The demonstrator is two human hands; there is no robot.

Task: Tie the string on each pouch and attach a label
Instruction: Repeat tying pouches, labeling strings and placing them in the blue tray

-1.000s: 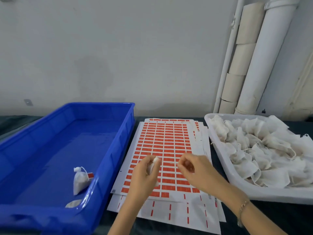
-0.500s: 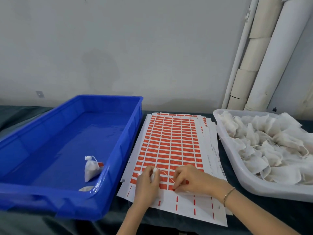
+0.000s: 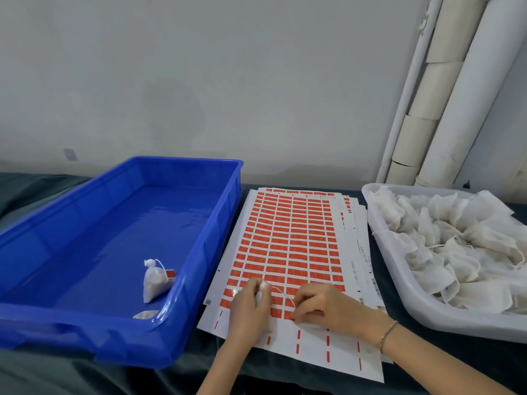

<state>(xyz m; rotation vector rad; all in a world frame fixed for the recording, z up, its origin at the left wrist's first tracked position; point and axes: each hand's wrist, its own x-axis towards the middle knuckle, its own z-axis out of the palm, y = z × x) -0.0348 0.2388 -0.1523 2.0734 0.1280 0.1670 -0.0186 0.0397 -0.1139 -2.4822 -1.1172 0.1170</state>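
1. Dark cloth covers the table [image 3: 57, 374] at its near edge, and both forearms reach across it onto a stack of label sheets [image 3: 291, 246].
2. To my eye the labelling step is in hand: one pouch [image 3: 261, 290] is down on the sheet with its string [image 3: 281, 292] arcing over to the near row of red labels. The next move seems to call for lifting a single label cleanly off its backing and closing it round the string's free end.
3. Her left hand [image 3: 251, 309] is curled round the small white pouch, gripping it and resting it on the sheet.
4. Her right hand [image 3: 328, 307], a thin bracelet [image 3: 387, 336] at the wrist, has its fingertips pinched together on the sheet where the string runs in. It holds the string; whether it has caught a label edge too I cannot tell.
5. Further left sits a blue crate [image 3: 199, 252], with one finished pouch [image 3: 154, 283] leaning by its near right wall, a red tag [image 3: 170, 273] on its string.
6. Off to the right, a white tub [image 3: 399, 280] holds a heap of loose pouches [image 3: 456, 252], so I judge most of the job remains.
7. Beyond stand a grey wall [image 3: 199, 81] and pale pipes [image 3: 445, 109].
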